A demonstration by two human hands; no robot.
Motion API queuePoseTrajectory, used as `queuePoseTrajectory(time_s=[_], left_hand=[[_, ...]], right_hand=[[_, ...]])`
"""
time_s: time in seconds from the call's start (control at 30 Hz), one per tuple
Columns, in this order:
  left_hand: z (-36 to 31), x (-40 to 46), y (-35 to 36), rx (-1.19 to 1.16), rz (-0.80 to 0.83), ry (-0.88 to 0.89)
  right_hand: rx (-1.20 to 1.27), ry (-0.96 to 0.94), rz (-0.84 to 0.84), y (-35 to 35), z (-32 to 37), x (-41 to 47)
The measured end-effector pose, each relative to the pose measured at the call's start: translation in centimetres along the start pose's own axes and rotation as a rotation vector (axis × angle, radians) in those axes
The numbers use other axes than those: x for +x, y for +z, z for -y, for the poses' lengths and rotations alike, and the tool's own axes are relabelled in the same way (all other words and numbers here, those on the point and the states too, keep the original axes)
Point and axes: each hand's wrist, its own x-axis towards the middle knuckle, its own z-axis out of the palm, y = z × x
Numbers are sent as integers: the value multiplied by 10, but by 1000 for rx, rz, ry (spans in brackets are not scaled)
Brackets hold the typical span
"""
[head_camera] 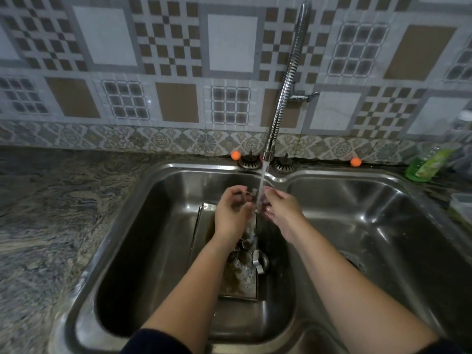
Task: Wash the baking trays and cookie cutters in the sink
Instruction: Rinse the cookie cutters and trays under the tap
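- So I've got both hands up under the tap stream, centre of the frame, with one small cookie cutter pinched between them. It's thin metal and pretty blurred by the water, so I can't tell its shape.
- My left hand has its grip curled round the cutter's left edge, with the thumb and fingertips closed on it.
- My right hand pinches the other side. The fingers are bent in on it, though the water hides exactly where they touch.
- The relation that matters: the rest of the cookie cutters lie straight below my hands, toward the bottom of the frame, piled in the baking tray on the floor of the left sink basin.
- The tray's long axis runs from the top of the frame down toward me, so reaching for the next cutter means going down and back, not sideways.
- My left hand is nearer the pile, I'd say. Its wrist sits right over the tray, while my right forearm comes in from the lower right.
- The right basin looks like the obvious spot for rinsed pieces, and my right hand is nearer to it.
- The tray holds murky, foamy water, so I reckon it's still to be washed.
- There's a green soap bottle on the table at the right edge.
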Motion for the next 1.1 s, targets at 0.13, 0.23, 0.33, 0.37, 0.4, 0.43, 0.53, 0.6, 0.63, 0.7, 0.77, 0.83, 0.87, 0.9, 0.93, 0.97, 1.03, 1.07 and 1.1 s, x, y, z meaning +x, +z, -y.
queuePoseTrajectory(time_s=[0.13,0.23,0.33,0.37,0.4,0.43,0.53,0.6,0.63,0.7,0.77,0.83,0.87,0.9,0.93,0.97,1.03,1.07,1.1], left_hand=[[6,-4,-1,234,69,196],[9,-4,-4,265,82,203],[8,-6,-3,170,147,106],[8,-6,-2,127,174,61],[7,-7,-1,73,197,10],[6,-7,0,3,209,-35],[5,-7,7,-111,105,-61],[4,-6,9,-92,-6,-92],[5,-5,8,-73,-27,-127],[8,-3,5,49,9,-174],[10,-2,3,254,76,-184],[12,-2,1,348,96,-179],[12,-2,0,375,82,-176],[12,-2,-2,420,55,-165],[12,-2,-3,485,19,-142],[11,-1,-4,555,-19,-114],[7,1,-6,650,-90,-64],[3,2,-7,664,-119,-47],[-1,4,-6,667,-141,-36]], right_hand=[[119,120,74,3,4,4],[264,133,84,1,6,7],[387,97,93,-2,7,8],[401,76,94,-2,7,8],[393,53,96,-3,8,8],[377,32,99,-4,7,8],[387,-10,139,-6,7,5],[347,-28,161,-9,5,2],[300,-36,164,-10,4,0],[178,-44,157,-12,1,-2],[-8,-68,122,-11,-2,-3],[-342,-174,51,-12,-5,-3],[-587,-259,14,-13,-6,-2],[-806,-337,1,-14,-6,-1],[-957,-399,6,-13,-6,-1],[-1053,-446,11,-11,-4,-2],[-1178,-515,-11,-5,-1,-1],[-1208,-521,-30,-2,1,0],[-1195,-497,-52,0,1,2]])
